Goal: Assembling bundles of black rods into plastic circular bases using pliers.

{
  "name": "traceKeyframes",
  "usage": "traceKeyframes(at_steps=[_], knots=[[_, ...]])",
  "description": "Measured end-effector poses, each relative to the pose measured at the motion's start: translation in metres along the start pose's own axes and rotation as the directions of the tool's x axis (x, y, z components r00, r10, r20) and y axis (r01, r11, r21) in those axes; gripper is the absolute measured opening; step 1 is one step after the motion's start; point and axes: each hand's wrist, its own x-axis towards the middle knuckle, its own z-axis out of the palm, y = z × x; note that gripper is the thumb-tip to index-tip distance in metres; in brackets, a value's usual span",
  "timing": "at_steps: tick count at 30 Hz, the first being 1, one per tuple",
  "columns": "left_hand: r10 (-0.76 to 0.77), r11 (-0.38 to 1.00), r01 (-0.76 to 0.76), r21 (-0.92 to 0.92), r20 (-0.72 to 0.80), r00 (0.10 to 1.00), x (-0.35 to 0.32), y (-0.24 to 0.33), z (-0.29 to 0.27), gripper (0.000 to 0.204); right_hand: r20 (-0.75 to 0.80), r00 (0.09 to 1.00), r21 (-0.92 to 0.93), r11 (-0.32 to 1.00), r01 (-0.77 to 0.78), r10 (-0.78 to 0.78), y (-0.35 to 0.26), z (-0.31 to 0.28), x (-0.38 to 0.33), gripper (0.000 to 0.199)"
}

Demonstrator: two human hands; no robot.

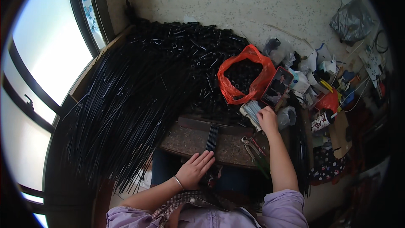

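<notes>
My left hand lies flat with fingers together on the near edge of a small worn board, touching the lower end of a short bundle of black rods. My right hand reaches forward and pinches at a bundle of thin pale strips standing beyond the board. A phone with a lit screen leans just above that hand.
A huge pile of long black rods fans out to the left, with several short black tubes behind. An orange plastic bag holds more black pieces. Pliers lie on the board. Cluttered bags and boxes fill the right.
</notes>
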Motion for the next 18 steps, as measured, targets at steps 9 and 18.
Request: traceKeyframes(at_steps=[9,18], knots=[[-0.011,0.998,0.005,0.059,0.111,0.994,0.006,0.0,-0.007,0.092,0.066,0.997,0.0,0.999,-0.044,0.043,0.001,-0.001,0.005,0.008],[-0.003,0.999,0.005,-0.044,0.029,1.0,0.007,-0.005,0.002,0.081,0.211,0.92,0.387,0.892,0.232,-0.331,-0.084,0.016,-0.018,0.011]])
